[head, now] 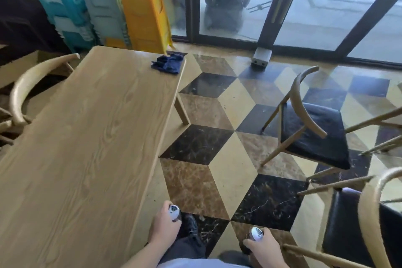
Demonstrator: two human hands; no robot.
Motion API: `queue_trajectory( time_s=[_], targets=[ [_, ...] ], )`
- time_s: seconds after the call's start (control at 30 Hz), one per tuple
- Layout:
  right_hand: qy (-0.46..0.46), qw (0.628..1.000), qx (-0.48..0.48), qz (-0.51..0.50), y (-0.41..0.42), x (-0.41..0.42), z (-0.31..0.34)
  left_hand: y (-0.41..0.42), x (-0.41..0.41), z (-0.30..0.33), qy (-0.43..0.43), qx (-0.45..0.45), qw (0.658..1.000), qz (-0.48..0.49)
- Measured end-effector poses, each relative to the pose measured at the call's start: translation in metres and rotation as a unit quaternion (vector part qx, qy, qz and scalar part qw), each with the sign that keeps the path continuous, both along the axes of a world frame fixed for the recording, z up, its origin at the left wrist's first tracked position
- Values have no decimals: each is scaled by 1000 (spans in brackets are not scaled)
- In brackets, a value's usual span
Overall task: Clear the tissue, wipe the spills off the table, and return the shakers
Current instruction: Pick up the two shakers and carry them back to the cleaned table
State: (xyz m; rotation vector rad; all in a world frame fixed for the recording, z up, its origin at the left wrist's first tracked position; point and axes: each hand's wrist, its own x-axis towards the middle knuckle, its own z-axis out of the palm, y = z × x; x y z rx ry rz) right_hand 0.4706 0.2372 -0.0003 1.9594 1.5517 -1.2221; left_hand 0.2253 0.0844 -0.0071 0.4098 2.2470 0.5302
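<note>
My left hand grips a shaker with a white cap, held low beside the near right edge of the long wooden table. My right hand grips a second shaker, low over the floor. A crumpled dark blue cloth lies on the table's far right corner. The tabletop looks bare apart from the cloth; I see no tissue on it.
Wooden chairs with black cushions stand to the right, another at the lower right. A chair back is at the table's left. Stacked coloured plastic stools and glass doors lie beyond. Patterned marble floor runs between.
</note>
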Motion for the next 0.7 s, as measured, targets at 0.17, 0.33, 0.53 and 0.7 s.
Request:
queue_trajectory(
  time_s=[0.17,0.33,0.53,0.7],
  targets=[
    [32,998,-5,49,28,-46,-7,9,-32,-10,-10,-17,997,71],
    [55,995,-51,71,83,-94,-5,28,-54,-10,-6,-35,993,116],
    [45,981,-91,168,172,-148,-27,76,-86,-15,-18,-66,979,190],
    [57,967,-69,237,274,-203,-19,141,-108,0,-9,-66,963,262]
  ],
)
